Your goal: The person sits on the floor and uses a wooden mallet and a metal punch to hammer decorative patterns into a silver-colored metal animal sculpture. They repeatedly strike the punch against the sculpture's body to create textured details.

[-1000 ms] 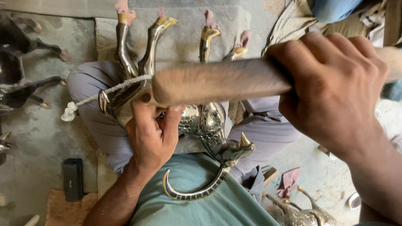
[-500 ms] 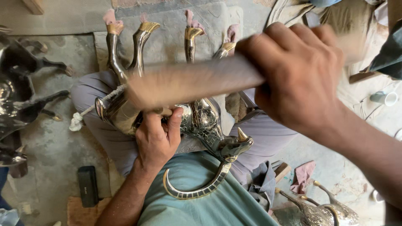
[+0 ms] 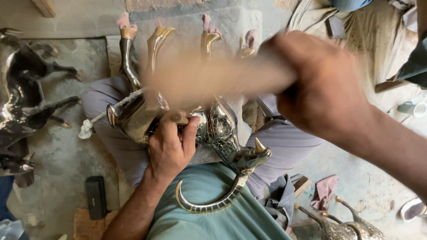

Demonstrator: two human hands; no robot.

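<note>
A metal animal figure (image 3: 213, 129) lies upside down across my lap, its four legs pointing away from me and its curved horn (image 3: 209, 204) over my green shirt. My left hand (image 3: 171, 149) presses a small tool against the figure's belly, fingers curled around it. My right hand (image 3: 320, 84) is closed around the handle of a wooden mallet (image 3: 209, 75), which is blurred with motion just above the figure and the left hand. A white cord (image 3: 106, 113) hangs from the figure's rear end.
A dark metal animal figure (image 3: 26, 102) lies on the concrete floor at the left. A black rectangular block (image 3: 95, 198) sits on the floor near my left elbow. Another metal figure (image 3: 347, 226) lies at the lower right, beside a pink rag (image 3: 324, 195). A cup (image 3: 411, 109) stands at the right.
The mallet has swung and is now blurred over the figure, with my right hand moved slightly. My left hand stays on the figure's belly. The view has shifted a little.
</note>
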